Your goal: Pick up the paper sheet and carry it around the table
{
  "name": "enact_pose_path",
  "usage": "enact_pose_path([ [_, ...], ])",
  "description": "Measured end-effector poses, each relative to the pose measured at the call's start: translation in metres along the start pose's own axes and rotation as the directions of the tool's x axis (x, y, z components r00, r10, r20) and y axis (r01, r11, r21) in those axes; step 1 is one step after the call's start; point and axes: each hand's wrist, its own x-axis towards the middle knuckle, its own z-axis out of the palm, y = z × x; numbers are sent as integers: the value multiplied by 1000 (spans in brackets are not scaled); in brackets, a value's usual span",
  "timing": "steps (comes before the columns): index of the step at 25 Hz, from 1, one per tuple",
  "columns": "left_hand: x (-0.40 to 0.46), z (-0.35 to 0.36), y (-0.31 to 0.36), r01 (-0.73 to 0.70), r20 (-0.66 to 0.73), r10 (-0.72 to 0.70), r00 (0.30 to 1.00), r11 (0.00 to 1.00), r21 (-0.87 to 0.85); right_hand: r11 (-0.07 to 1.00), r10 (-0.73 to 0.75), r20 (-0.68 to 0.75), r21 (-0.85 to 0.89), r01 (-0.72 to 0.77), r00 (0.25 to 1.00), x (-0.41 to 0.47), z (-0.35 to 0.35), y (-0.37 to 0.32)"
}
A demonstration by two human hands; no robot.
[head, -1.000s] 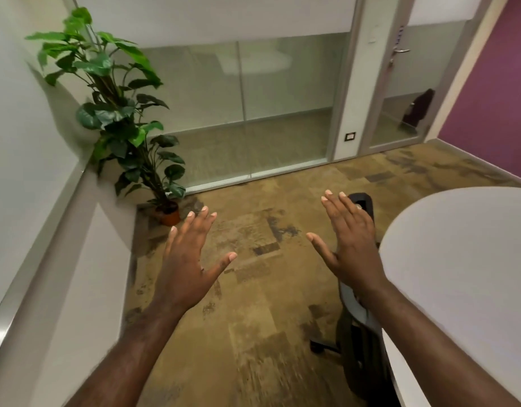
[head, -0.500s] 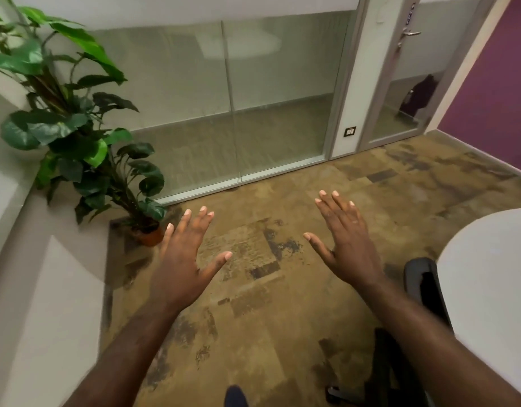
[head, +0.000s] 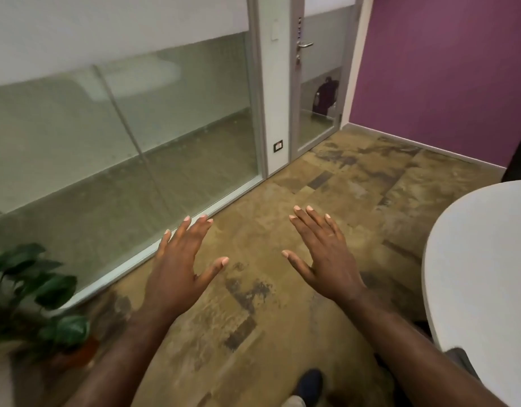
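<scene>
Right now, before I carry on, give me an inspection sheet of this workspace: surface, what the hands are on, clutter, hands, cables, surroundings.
Surface: patchy brown carpet floor; white round table at right, nothing seen on the visible part.
Job's things: nothing held or touched; the potted plant is at lower left.
Clutter: a dark bag behind the glass door.
Hands: left hand and right hand both flat, fingers spread, palms down, in the air above the floor.
Cables: nothing seen; a wall socket on the white post.
Surroundings: frosted glass partition, purple wall, a shoe at the bottom edge.
</scene>
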Motion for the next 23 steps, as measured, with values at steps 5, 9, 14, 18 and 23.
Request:
enact_pose_path([
  [5,145,74,4,-74,29,76,997,994,-82,994,95,-9,-47,-95,995,73,33,104],
  [9,263,132,37,-163,53,171,984,978,-130,978,171,-12,-118,-171,985,110,34,192],
  [14,391,222,97,-375,119,411,904,894,-244,887,404,-84,-205,-413,911,110,26,295],
  [18,488,312,160,-519,165,608,776,766,-379,738,566,-190,-317,-596,802,103,23,378],
  [23,591,396,263,-649,140,798,586,566,-508,491,704,-389,-338,-803,594,99,6,452],
])
